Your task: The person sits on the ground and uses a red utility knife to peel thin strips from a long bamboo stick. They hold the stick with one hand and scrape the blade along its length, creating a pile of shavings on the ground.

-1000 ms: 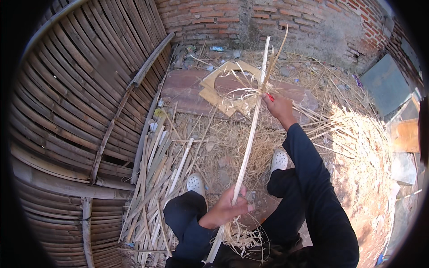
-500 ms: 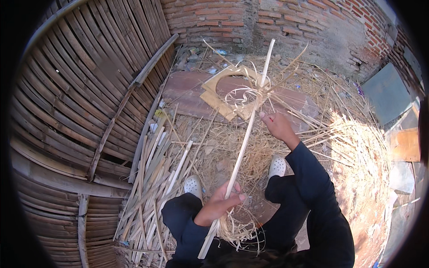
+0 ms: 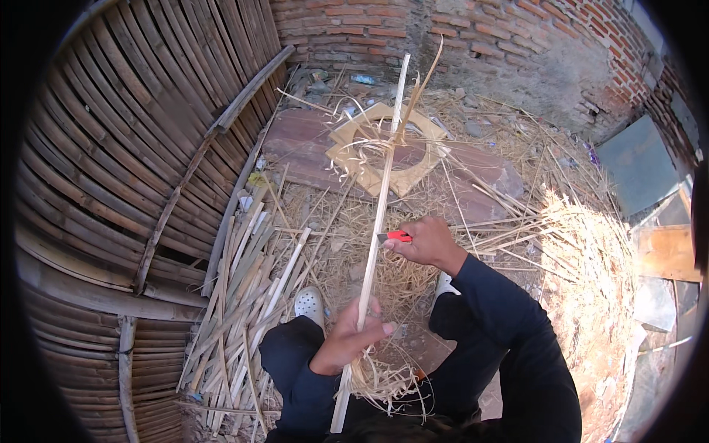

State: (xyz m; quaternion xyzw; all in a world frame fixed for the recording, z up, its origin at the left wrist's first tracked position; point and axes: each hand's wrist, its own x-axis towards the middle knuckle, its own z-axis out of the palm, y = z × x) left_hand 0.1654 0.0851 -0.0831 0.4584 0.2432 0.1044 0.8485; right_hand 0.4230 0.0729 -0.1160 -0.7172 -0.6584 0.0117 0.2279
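Note:
My left hand [image 3: 347, 340] grips a long pale bamboo strip [image 3: 378, 214] near its lower end; the strip runs up and away from my lap toward the brick wall. My right hand [image 3: 427, 242] holds a red-handled knife [image 3: 396, 236] with its blade against the strip's right side, about midway along. Thin curled shavings hang from the strip's far end [image 3: 399, 133] and lie bunched in my lap [image 3: 380, 380]. Both arms wear dark sleeves. White shoes [image 3: 309, 303] show below the strip.
A large woven bamboo panel [image 3: 125, 162] curves along the left. Cut bamboo slats [image 3: 244, 295] lie piled beside my left leg. A pale wooden ring-shaped frame [image 3: 384, 155] rests on a reddish board ahead. Straw-like shavings [image 3: 591, 280] heap at right, beneath a brick wall [image 3: 443, 37].
My right hand with the knife has slid down the strip toward me, from near the far end to its middle. The left hand keeps its grip lower down.

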